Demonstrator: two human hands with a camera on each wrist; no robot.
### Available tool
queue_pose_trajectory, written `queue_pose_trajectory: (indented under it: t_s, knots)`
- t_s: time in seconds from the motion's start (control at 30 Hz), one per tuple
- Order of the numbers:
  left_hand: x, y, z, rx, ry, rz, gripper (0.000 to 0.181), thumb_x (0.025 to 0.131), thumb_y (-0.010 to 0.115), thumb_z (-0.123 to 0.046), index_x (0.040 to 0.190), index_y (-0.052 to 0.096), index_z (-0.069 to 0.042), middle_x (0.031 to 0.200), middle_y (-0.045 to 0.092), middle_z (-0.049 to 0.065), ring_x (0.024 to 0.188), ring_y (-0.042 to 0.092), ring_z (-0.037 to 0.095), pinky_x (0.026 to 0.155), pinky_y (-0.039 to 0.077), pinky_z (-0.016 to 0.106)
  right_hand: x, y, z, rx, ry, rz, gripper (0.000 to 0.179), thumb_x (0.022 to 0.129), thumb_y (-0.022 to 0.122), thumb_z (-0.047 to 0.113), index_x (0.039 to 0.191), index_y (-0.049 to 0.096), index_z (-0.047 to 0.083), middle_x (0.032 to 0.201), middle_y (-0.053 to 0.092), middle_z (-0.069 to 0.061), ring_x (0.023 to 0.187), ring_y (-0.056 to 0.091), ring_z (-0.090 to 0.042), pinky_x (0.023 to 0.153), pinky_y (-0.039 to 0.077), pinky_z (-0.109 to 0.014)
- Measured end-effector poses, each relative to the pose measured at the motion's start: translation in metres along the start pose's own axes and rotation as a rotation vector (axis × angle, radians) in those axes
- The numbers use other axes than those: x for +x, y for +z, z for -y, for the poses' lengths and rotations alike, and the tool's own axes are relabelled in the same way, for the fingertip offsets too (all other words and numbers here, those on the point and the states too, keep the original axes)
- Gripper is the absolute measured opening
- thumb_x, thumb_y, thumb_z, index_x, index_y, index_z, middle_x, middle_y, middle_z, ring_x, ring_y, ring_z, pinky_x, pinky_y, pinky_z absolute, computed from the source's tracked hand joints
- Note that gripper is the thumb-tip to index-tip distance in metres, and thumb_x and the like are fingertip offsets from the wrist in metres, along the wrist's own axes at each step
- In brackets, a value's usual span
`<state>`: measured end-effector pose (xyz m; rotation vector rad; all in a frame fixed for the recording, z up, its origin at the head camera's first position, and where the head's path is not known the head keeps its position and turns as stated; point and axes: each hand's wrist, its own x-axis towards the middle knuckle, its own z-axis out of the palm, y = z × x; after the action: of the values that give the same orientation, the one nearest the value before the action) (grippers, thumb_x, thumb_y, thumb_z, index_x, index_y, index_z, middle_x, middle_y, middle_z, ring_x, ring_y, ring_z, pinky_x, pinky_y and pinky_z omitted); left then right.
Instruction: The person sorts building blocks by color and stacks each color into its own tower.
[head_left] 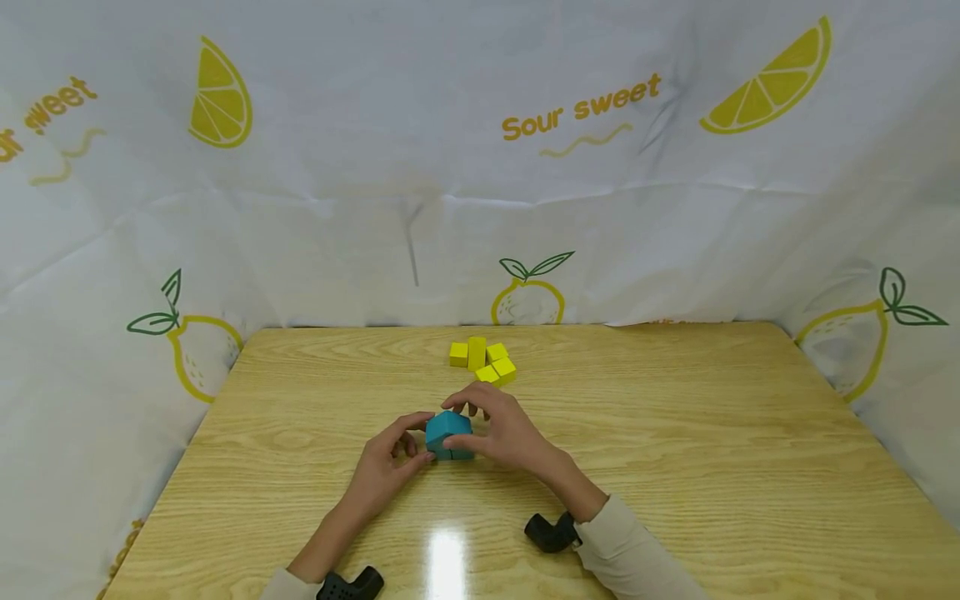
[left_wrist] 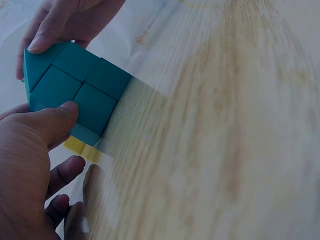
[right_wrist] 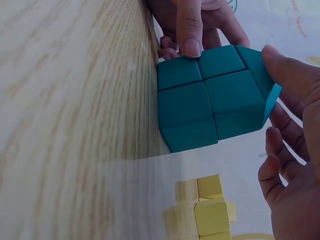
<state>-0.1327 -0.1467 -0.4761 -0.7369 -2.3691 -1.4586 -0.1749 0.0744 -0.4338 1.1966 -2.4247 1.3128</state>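
A small stack of teal blocks [head_left: 447, 427] stands on the table between both hands, its square faces topped by a slanted, wedge-shaped block [right_wrist: 255, 62]. From the left side, my left hand [head_left: 381, 468] pinches the stack, its thumb [left_wrist: 62, 117] flat on one square face. My right hand [head_left: 512, 435] holds the slanted top between thumb and fingers, the thumb pressing on the wedge in the right wrist view. Seams between the teal squares show in both wrist views. Part of the stack lies hidden behind the right thumb in the head view.
Several yellow blocks [head_left: 477, 354] sit close together farther back on the wooden table [head_left: 675, 450]. A white cloth [head_left: 360, 150] printed with lemons hangs behind the table and along its sides. Light glares on the tabletop near the front.
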Motion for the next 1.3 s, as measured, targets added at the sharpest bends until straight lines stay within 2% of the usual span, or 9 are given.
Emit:
queue_pose_trajectory:
  t_s: [0.17, 0.27, 0.43, 0.87, 1.1, 1.3]
  knots:
    - [0.004, -0.006, -0.021, -0.005, 0.006, 0.013, 0.048, 0.079, 0.072, 0.009, 0.124, 0.057, 0.001, 0.081, 0.058, 0.013, 0.067, 0.052, 0.026, 0.058, 0.043, 0.029, 0.0, -0.001, 0.0, 0.014, 0.009, 0.003, 0.042, 0.079, 0.08, 0.024, 0.114, 0.065, 0.008, 0.103, 0.059, 0.006, 0.086, 0.052, -0.012, 0.066, 0.045, -0.036]
    - [0.005, -0.008, -0.027, -0.008, 0.014, 0.012, 0.048, 0.079, 0.072, 0.009, 0.123, 0.057, 0.002, 0.082, 0.059, 0.014, 0.067, 0.052, 0.026, 0.058, 0.043, 0.029, 0.001, -0.001, 0.0, 0.02, 0.003, 0.0, 0.04, 0.08, 0.079, 0.024, 0.114, 0.065, 0.008, 0.103, 0.06, 0.006, 0.086, 0.052, -0.012, 0.065, 0.045, -0.037]
    - [0.005, -0.008, -0.028, -0.012, 0.021, 0.002, 0.048, 0.078, 0.072, 0.01, 0.123, 0.057, 0.002, 0.091, 0.062, 0.013, 0.067, 0.053, 0.027, 0.057, 0.043, 0.032, 0.001, 0.0, 0.0, 0.025, -0.013, -0.005, 0.039, 0.08, 0.079, 0.021, 0.113, 0.065, 0.008, 0.103, 0.061, 0.004, 0.085, 0.052, -0.013, 0.065, 0.045, -0.036]
    - [0.005, -0.007, -0.027, -0.003, 0.035, -0.002, 0.048, 0.078, 0.072, 0.011, 0.123, 0.057, 0.001, 0.094, 0.062, 0.009, 0.067, 0.053, 0.026, 0.058, 0.043, 0.03, 0.001, -0.001, 0.0, 0.017, -0.007, 0.0, 0.039, 0.079, 0.08, 0.022, 0.113, 0.064, 0.008, 0.105, 0.061, 0.005, 0.083, 0.052, -0.011, 0.063, 0.045, -0.037]
    - [0.004, -0.008, -0.028, -0.004, 0.018, 0.001, 0.048, 0.078, 0.072, 0.01, 0.123, 0.057, 0.001, 0.092, 0.062, 0.009, 0.067, 0.053, 0.026, 0.058, 0.043, 0.031, 0.0, -0.001, 0.0, 0.018, -0.018, 0.002, 0.04, 0.079, 0.08, 0.021, 0.113, 0.064, 0.007, 0.104, 0.06, 0.005, 0.082, 0.052, -0.012, 0.063, 0.045, -0.037]
    - [0.005, -0.008, -0.028, -0.005, 0.011, 0.007, 0.049, 0.078, 0.072, 0.009, 0.124, 0.057, 0.002, 0.094, 0.062, 0.01, 0.068, 0.053, 0.028, 0.058, 0.043, 0.035, -0.001, -0.005, -0.001, 0.022, -0.003, -0.012, 0.039, 0.082, 0.077, 0.026, 0.117, 0.062, 0.015, 0.105, 0.062, -0.001, 0.08, 0.053, -0.016, 0.063, 0.044, -0.034]
